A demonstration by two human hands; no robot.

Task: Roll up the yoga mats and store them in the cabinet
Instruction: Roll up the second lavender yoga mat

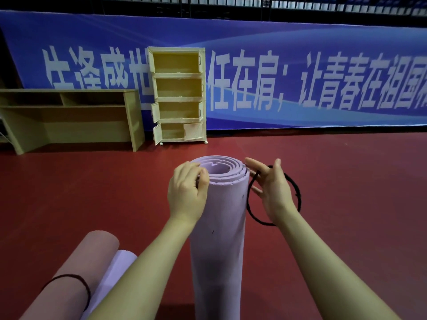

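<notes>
A rolled-up light purple foam yoga mat (219, 215) stands on its end on the red floor (346, 169), right in front of the person. The left hand (187, 190) holds the top edge of the roll, with the fingers curled over the rim and the thumb on the outside. This keeps the roll tight and upright.

The right hand (272, 188) is just beside the top of the mat. Its fingers are spread out and mostly straight, and a black stretchy loop band (298, 195) hangs around them. The band is not on the mat yet.

The foam looks soft, thick and light. It will likely want to spring open if the hand lets go, so the top rim is a good place to hold it. The band probably has to be stretched wide to slip over the end.

At the lower left lie a pink rolled foam mat (76, 273), already tied with a dark band (85, 289), and another pale purple roll (115, 269) beside it.

A tall cream plastic cabinet (178, 95) with open shelves stands well away by the blue banner wall (300, 65), next to a low wooden shelf unit (69, 116).
</notes>
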